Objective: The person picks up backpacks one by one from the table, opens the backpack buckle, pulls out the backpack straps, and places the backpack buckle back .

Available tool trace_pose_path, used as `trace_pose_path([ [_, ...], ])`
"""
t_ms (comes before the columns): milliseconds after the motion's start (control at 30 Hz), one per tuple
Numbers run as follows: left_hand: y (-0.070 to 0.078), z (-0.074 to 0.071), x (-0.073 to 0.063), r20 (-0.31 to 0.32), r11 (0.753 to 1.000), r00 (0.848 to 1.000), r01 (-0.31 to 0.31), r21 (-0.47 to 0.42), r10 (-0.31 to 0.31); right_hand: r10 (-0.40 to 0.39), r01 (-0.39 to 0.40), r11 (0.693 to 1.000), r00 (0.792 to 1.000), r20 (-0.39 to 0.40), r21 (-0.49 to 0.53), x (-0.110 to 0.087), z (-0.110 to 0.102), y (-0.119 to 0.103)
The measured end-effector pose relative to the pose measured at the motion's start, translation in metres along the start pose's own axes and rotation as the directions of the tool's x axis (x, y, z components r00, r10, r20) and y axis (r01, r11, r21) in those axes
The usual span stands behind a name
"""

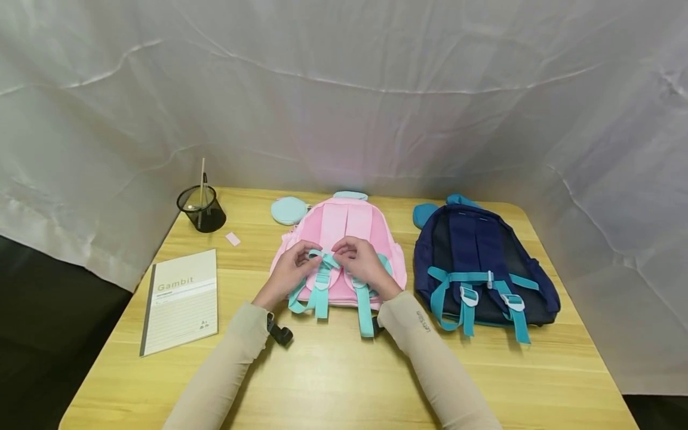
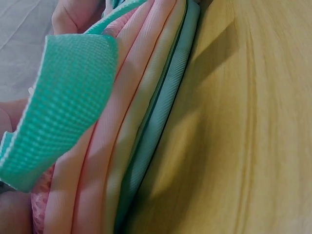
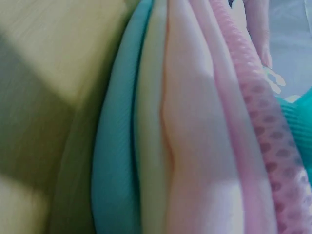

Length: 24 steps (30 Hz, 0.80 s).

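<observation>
A pink backpack (image 1: 383, 230) lies on the table, its shoulder straps facing up and teal webbing hanging over its near edge. Above its middle, my left hand (image 1: 290, 270) pinches the teal chest strap (image 1: 328, 260) between thumb and fingers. From the other side my right hand (image 1: 365, 263) pinches the same strap, its fingers bent; the fingertips hide any buckle there. A teal strap loop (image 2: 68, 97) fills the left of the left wrist view, beside the bag's layered edge. The right wrist view shows mostly the bag's side (image 3: 195, 126) and pink mesh.
On the right lies a navy backpack (image 1: 464, 239) with its teal chest strap joined across. Left are a notebook (image 1: 185, 319), a pink eraser-like piece (image 1: 233, 239) and a black mesh pen cup (image 1: 211, 220). A pale blue round pouch (image 1: 288, 211) is by the pink bag.
</observation>
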<state>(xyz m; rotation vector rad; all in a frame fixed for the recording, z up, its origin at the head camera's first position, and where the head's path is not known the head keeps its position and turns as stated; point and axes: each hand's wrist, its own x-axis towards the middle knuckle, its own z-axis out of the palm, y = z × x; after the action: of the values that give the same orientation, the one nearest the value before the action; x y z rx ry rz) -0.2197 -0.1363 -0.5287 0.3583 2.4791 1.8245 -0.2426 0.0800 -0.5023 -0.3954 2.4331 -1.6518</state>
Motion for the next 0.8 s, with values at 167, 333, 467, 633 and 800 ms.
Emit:
trace_pose_path([
  [167, -0.0002, 0.0006, -0.0001, 0.004, 0.999, 1.0, -0.016, 0.031, 0.016, 0.048, -0.048, 0.997, 0.999, 0.007, 0.061, 0.0013, -0.0016, -0.0019],
  [333, 0.0002, 0.0, -0.0004, -0.003, 0.998, 1.0, -0.025, 0.057, 0.025, 0.041, -0.043, 0.998, 0.999, 0.034, 0.052, 0.0034, -0.0005, -0.0044],
  [467, -0.0001, 0.0007, -0.0003, -0.009, 0.998, 1.0, -0.023, 0.054, 0.023, 0.023, -0.025, 0.999, 0.999, 0.049, 0.037, 0.0033, -0.0013, -0.0041],
  [633, 0.0008, 0.0022, -0.0005, -0.015, 0.999, 0.999, -0.036, 0.027, 0.037, -0.064, 0.065, 0.998, 0.994, 0.084, -0.01, 0.0017, -0.0036, -0.0056],
  [800, 0.0041, 0.0052, 0.0009, -0.03, 0.998, 0.998, -0.058, -0.017, 0.057, -0.124, 0.13, 0.989, 0.989, 0.083, -0.064, 0.0041, -0.004, -0.0079],
])
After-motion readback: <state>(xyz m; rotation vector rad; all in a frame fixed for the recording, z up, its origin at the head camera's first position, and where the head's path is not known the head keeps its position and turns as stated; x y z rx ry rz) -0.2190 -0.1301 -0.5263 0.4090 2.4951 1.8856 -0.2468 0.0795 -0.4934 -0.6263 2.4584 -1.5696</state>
